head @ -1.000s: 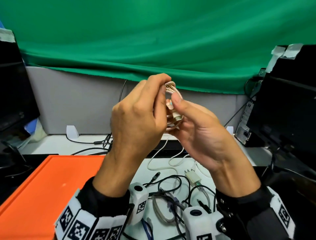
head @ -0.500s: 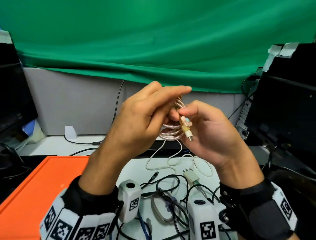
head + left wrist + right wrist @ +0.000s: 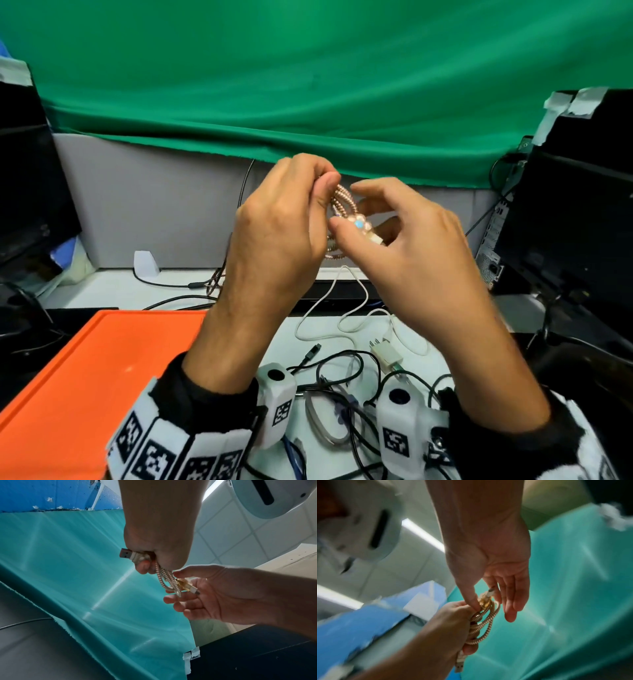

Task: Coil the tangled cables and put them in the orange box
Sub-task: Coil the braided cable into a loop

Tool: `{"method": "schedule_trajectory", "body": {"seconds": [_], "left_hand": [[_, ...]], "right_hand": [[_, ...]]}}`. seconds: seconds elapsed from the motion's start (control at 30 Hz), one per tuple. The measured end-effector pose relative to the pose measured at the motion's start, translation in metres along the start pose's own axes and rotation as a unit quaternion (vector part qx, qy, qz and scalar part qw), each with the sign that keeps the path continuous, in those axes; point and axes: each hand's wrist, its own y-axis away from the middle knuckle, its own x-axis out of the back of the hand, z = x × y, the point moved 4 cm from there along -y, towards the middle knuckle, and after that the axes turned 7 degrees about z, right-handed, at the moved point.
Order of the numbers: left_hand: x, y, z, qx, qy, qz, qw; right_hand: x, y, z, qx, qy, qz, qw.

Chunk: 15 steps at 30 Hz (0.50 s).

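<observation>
A rose-gold braided cable [image 3: 343, 201] is wound into a small coil and held up at chest height over the desk. My left hand [image 3: 284, 222] grips the coil, thumb on top; its USB plug [image 3: 126, 553] sticks out of the fist. My right hand [image 3: 404, 240] pinches the cable's small connector [image 3: 363, 229] between thumb and fingers against the coil, the other fingers fairly straight. In the right wrist view the coil [image 3: 484, 623] hangs below the connector [image 3: 488, 595]. The orange box [image 3: 85, 377] lies at the lower left, nothing visible in it.
A tangle of black and grey cables [image 3: 342, 394] lies on the white desk under my wrists, with a white cable [image 3: 342, 308] and a white charger plug [image 3: 387, 356] beyond it. Black monitors stand at both sides. A green cloth hangs behind.
My left fingers have curled from stretched over the coil into a fist round it. My right fingers have spread, and the connector has turned from pointing down to lying against the coil.
</observation>
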Motion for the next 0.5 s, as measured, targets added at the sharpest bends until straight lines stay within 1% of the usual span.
{"method": "schedule_trajectory", "body": {"seconds": [0.03, 0.1, 0.17, 0.23, 0.3, 0.5], "left_hand": [[0.0, 0.0, -0.001, 0.01, -0.007, 0.005, 1.0], [0.0, -0.001, -0.001, 0.031, -0.01, 0.009, 0.999], [0.001, -0.001, -0.004, 0.069, 0.013, 0.004, 0.997], [0.001, -0.001, -0.006, 0.116, 0.054, 0.001, 0.992], [0.0, 0.001, -0.008, 0.148, 0.084, 0.009, 0.985], [-0.008, 0.005, -0.021, 0.236, 0.085, 0.031, 0.968]], "right_hand": [[0.003, 0.003, -0.006, 0.034, 0.044, 0.033, 0.998], [0.003, 0.006, -0.013, 0.097, 0.075, 0.081, 0.989], [0.0, 0.006, -0.014, 0.139, 0.083, 0.092, 0.983], [-0.001, 0.004, -0.012, 0.152, 0.081, 0.082, 0.982], [-0.001, 0.003, -0.01, 0.162, 0.076, 0.079, 0.981], [-0.01, 0.004, -0.011, 0.221, 0.086, 0.104, 0.966]]}}
